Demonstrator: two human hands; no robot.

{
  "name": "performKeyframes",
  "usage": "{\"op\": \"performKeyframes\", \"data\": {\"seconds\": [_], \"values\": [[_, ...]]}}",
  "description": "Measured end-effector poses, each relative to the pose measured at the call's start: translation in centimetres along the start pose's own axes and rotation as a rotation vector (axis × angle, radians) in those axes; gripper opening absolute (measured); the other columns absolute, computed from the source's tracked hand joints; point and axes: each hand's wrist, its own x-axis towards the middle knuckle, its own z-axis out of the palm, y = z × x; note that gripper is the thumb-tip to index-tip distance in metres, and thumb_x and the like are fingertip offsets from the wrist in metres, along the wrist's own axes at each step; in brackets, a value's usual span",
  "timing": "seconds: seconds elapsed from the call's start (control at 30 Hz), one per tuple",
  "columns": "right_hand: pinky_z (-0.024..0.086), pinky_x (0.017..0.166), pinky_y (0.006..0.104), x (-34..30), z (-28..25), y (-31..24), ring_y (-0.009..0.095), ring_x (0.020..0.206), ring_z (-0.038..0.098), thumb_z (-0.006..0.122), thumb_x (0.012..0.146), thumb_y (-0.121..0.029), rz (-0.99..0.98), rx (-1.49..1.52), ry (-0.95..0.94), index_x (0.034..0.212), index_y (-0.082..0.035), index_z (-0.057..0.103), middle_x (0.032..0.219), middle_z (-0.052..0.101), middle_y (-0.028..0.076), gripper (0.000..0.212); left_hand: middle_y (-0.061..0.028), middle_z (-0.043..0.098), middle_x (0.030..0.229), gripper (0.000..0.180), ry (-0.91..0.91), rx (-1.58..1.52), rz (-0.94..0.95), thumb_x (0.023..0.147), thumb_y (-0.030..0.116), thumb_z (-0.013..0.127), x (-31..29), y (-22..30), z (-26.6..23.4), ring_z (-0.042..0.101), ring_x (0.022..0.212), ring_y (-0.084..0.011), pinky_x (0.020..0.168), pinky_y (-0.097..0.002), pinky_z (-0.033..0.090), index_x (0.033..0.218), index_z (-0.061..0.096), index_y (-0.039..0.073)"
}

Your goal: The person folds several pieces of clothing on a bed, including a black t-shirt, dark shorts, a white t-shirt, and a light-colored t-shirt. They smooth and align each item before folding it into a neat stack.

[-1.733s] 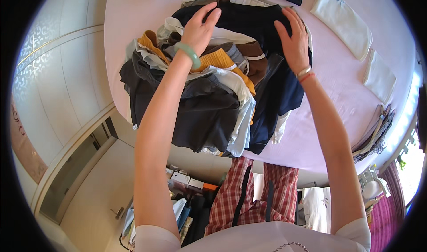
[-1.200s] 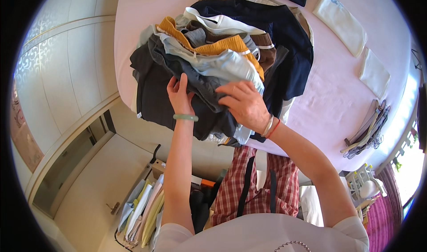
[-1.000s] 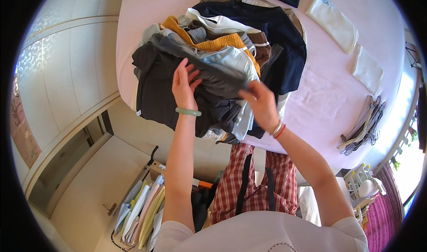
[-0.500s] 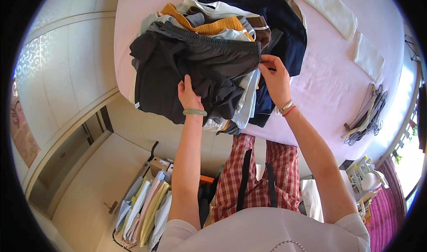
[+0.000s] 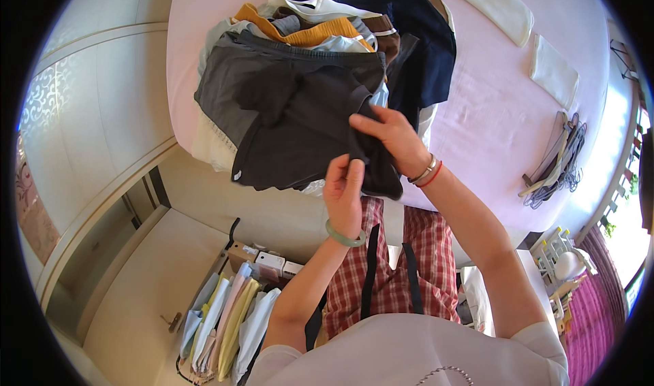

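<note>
A black garment (image 5: 293,141) is spread over the front of a clothes pile, its folds hiding what kind it is. My left hand (image 5: 345,192), with a green bangle at the wrist, pinches its near edge between thumb and fingers. Just right of and beyond it, my right hand (image 5: 400,141) grips the garment's right side, thumb on top. Under the black cloth lie dark grey shorts (image 5: 221,69) with an elastic waistband. Behind them are a mustard waistband (image 5: 340,29), white and brown pieces, and a navy garment (image 5: 429,59).
The pile rests on a pale pink bed sheet (image 5: 484,107). Two folded white cloths (image 5: 496,8) lie at the far right, with a bundle of hangers (image 5: 558,161) nearer. Below left, folded clothes hang on a rack (image 5: 221,318) beside small boxes (image 5: 269,262).
My right hand has left the dark grey waistband and moved down and left onto the black garment. My left hand has shifted right and nearer. The black garment has been drawn toward me.
</note>
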Motion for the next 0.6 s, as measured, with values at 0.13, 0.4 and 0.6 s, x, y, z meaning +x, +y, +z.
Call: {"op": "performKeyframes", "data": {"seconds": [0.13, 0.4, 0.6], "values": [[0.051, 0.079, 0.0241, -3.2, -1.4, -0.8, 0.011, 0.087, 0.063, 0.063, 0.092, -0.015, -0.110, 0.156, 0.153, 0.115, 0.004, 0.059, 0.101, 0.067, 0.005, 0.030, 0.0036, 0.057, 0.096, 0.011, 0.113, -0.362, 0.031, 0.099, 0.016, 0.056, -0.2, 3.3, 0.4, 0.051, 0.084, -0.0042, 0.075, -0.0196, 0.042, 0.107, 0.054, 0.009], [0.049, 0.079, 0.0217, -7.3, -5.4, -1.6, 0.008, 0.087, 0.061, 0.059, 0.095, -0.016, -0.311, -0.049, 0.323, 0.111, 0.000, 0.063, 0.098, 0.067, 0.003, 0.023, -0.0009, 0.061, 0.100, 0.019, 0.079, -0.070, 0.292, 0.099, 0.021, 0.055, -2.5, 5.8, 3.5, 0.054, 0.090, -0.0069, 0.083, -0.0222, 0.043, 0.110, 0.055, 0.005], [0.051, 0.089, 0.0299, -10.9, -9.0, -7.1, 0.018, 0.099, 0.063, 0.056, 0.096, -0.018, -0.486, 0.282, 0.251, 0.122, 0.004, 0.057, 0.112, 0.065, 0.011, 0.034, -0.0084, 0.060, 0.116, 0.032, -0.424, -0.001, 0.199, 0.099, 0.016, 0.052, -0.5, 10.6, 7.2, 0.060, 0.104, -0.0162, 0.088, -0.0316, 0.050, 0.128, 0.048, 0.001]]}}
